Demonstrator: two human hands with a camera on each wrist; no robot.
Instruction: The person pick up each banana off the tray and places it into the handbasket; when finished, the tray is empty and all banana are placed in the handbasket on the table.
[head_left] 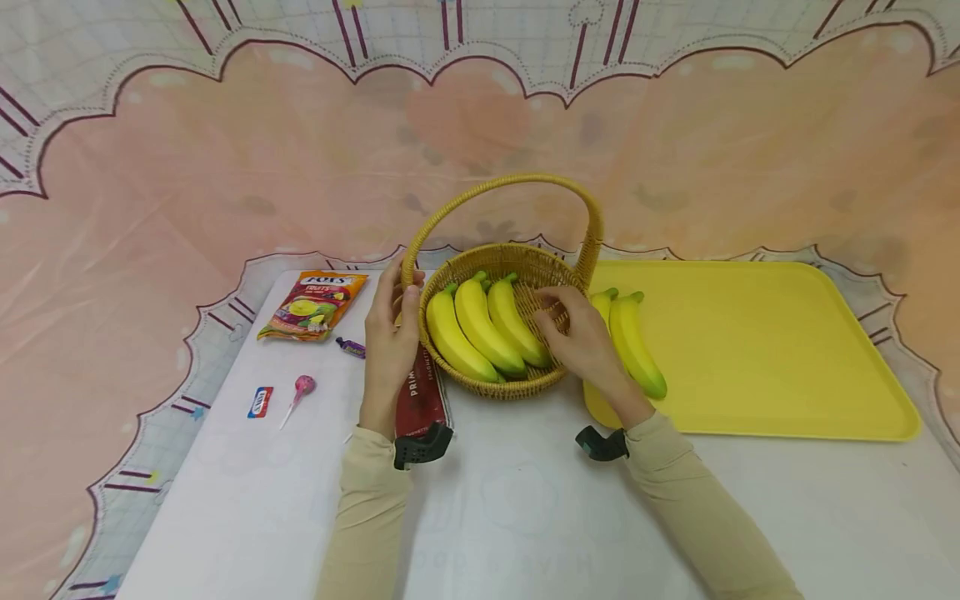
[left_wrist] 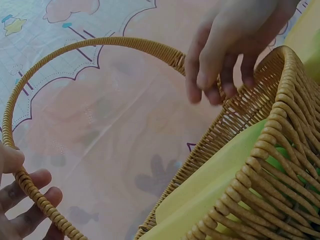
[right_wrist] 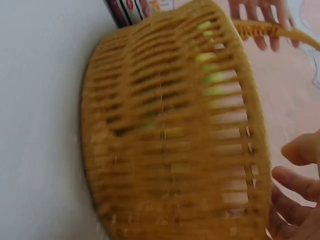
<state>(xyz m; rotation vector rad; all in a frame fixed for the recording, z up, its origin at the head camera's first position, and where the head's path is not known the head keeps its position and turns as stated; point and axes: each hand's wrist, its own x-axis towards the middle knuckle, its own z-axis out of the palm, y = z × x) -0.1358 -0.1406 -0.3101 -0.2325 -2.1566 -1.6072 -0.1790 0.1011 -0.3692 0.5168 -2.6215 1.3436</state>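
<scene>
A woven basket with a tall arched handle stands at the middle of the table. Three bananas lie side by side inside it. My left hand grips the handle low on its left side, thumb on one side and fingers on the other, as the left wrist view shows. Over the basket's right side hovers my right hand, its fingers loosely bent and holding nothing. In the right wrist view, the fingers are right at the basket's rim. Two more bananas rest on the yellow tray.
A dark red spaghetti pack lies partly under the basket's left side. Farther left are an orange candy bag, a purple wrapped candy, a pink lollipop and a small red-and-blue candy. A patterned curtain hangs behind the table.
</scene>
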